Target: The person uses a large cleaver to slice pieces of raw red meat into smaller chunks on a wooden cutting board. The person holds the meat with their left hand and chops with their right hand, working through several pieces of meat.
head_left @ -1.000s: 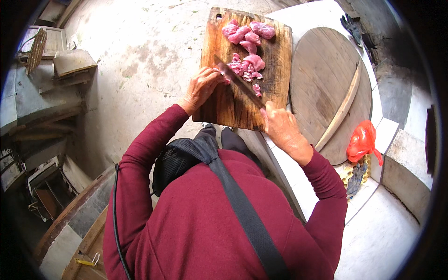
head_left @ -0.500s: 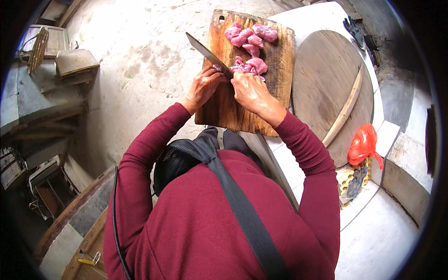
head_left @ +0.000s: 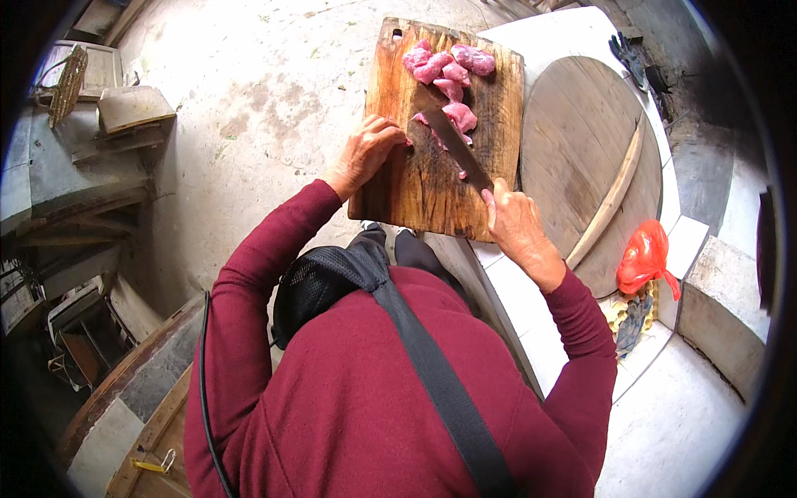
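Presently, your right hand (head_left: 519,226) is clenched round the handle end of a long-bladed knife (head_left: 458,149) over the wooden cutting board (head_left: 394,189), its long axis slanting, tip away from you and leftward. Your left hand (head_left: 364,155) is curled at the board's left edge, a raw meat scrap (head_left: 408,142) at its fingertips, pinch uncertain; larger raw meat chunks (head_left: 474,60) lie beyond the blade.
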### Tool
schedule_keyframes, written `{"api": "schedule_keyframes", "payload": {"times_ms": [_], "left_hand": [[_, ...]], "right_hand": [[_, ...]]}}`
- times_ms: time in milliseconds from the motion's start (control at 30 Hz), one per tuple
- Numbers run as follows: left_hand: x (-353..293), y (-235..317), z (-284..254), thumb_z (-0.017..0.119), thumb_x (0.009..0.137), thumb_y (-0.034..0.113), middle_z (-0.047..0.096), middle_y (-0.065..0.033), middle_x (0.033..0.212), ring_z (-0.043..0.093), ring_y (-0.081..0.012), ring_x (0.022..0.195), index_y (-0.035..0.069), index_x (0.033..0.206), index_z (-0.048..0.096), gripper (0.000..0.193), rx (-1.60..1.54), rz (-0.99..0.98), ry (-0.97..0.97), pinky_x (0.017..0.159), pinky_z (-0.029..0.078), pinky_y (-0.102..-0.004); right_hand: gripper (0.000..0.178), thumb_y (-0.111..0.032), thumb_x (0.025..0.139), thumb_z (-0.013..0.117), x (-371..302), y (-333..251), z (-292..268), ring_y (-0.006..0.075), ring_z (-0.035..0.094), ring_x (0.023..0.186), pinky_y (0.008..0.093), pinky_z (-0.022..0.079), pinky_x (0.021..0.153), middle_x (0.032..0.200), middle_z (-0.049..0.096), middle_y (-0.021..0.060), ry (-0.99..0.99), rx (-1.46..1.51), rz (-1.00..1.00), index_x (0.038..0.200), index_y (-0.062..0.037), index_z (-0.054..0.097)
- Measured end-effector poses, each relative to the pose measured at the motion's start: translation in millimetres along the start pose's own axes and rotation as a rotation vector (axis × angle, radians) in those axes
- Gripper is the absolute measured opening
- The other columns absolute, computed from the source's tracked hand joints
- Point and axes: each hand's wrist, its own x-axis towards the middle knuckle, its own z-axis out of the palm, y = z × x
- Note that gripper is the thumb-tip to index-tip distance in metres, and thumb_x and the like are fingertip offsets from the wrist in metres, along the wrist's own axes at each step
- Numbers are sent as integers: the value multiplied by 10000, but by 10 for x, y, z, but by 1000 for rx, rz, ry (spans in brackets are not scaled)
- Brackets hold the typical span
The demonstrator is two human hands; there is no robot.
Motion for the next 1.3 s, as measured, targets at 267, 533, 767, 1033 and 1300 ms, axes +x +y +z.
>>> {"api": "schedule_keyframes", "payload": {"times_ms": [267,533,767,1033,1300], "left_hand": [[20,-34,21,588,746,52,595,-40,838,557,-238,836,91,808,620,80,14,74,12,759,479,-325],[32,-84,55,602,734,43,601,-57,882,565,-262,863,79,843,628,118,82,43,-77,759,487,-337],[70,-39,17,633,749,108,592,-64,876,567,-250,842,103,845,648,98,39,-38,4,726,486,-343],[27,-53,62,631,741,104,584,-63,785,572,-252,778,108,782,629,41,69,-50,66,694,484,-348],[44,-63,40,610,738,56,601,-78,838,576,-268,799,86,868,629,135,86,-3,-39,715,481,-354]], "right_hand": [[194,-165,895,492,104,-14,105,475,579,701,553,455,618,693,568,304,-101,139,-122,881,29,499],[234,-165,889,507,555,-183,181,472,552,720,531,430,633,714,554,299,-8,164,-179,809,55,492],[226,-182,907,500,289,-82,98,448,577,653,511,444,568,632,548,281,55,65,-85,843,35,494],[222,-144,884,514,155,37,154,455,547,700,503,428,611,692,542,286,15,173,-219,773,46,483],[238,-184,877,501,609,-137,296,475,559,729,532,435,652,760,571,296,20,237,-188,806,43,517]]}}
